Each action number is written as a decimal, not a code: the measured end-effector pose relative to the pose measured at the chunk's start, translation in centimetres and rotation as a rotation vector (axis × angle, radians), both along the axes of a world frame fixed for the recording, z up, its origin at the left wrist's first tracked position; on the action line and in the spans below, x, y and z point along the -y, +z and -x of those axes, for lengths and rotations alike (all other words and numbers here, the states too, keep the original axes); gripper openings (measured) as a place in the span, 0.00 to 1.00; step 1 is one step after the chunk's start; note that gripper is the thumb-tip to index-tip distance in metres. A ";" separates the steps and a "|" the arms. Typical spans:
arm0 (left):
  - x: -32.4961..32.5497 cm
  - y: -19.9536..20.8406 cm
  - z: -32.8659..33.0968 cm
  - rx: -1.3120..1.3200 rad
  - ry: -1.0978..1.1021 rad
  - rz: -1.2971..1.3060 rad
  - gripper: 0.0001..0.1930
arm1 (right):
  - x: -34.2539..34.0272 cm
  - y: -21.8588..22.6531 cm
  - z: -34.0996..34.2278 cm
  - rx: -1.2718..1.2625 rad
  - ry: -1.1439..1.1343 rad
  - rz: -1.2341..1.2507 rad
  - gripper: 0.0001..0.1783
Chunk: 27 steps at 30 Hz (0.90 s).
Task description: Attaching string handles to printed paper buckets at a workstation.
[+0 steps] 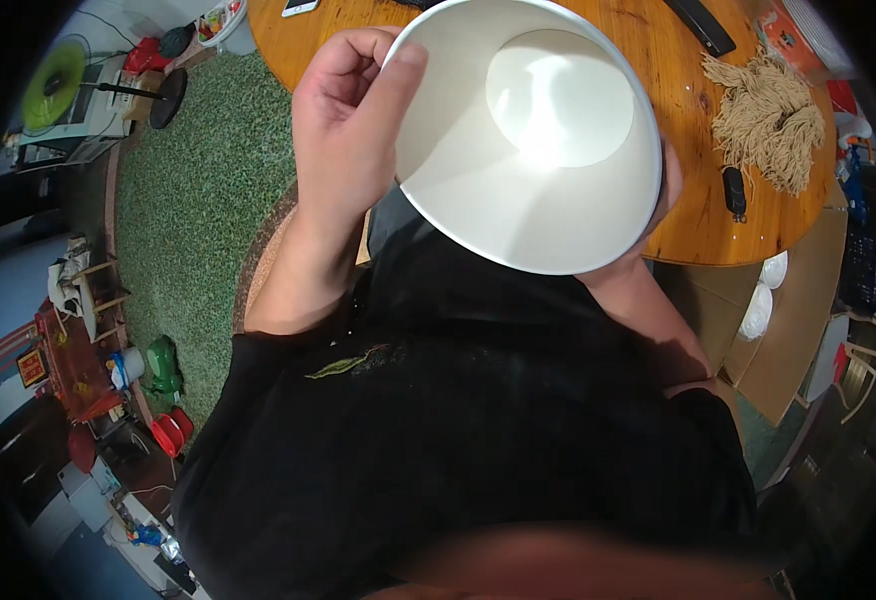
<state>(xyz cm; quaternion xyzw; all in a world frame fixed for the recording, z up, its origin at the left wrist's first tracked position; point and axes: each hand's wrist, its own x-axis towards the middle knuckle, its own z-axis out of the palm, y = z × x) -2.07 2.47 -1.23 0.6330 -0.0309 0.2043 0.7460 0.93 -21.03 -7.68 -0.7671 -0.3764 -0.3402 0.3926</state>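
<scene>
A large white paper bucket (458, 190) is tilted toward me, so its pale, smooth inside and round bottom show. Its rim is pinched at the upper left by my left hand (353, 120), with the thumb over the edge and the fingers curled behind. Around the bucket's right side wraps my right hand (648, 225); most of its fingers are hidden behind the wall. Nothing can be seen inside the bucket apart from a bright light reflection.
Behind the bucket stands a round wooden table (688, 120). On its right lie a bundle of beige strands (770, 120), a small black fob (734, 193) and a long black object (700, 25). Brown cardboard (788, 320) is below. A green fan (55, 82) stands far left.
</scene>
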 end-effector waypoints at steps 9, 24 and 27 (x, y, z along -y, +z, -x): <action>0.7 -1.2 -0.2 0.011 0.138 -0.182 0.07 | 0.0 -0.6 -0.6 -0.024 0.097 -0.038 0.58; 0.6 -1.4 -0.1 0.039 0.244 -0.422 0.11 | -0.2 -0.9 -0.1 -0.164 0.107 -0.161 0.60; 0.8 -1.0 0.2 0.073 0.210 -0.423 0.15 | 0.1 -0.4 -0.7 -0.272 0.050 -0.044 0.62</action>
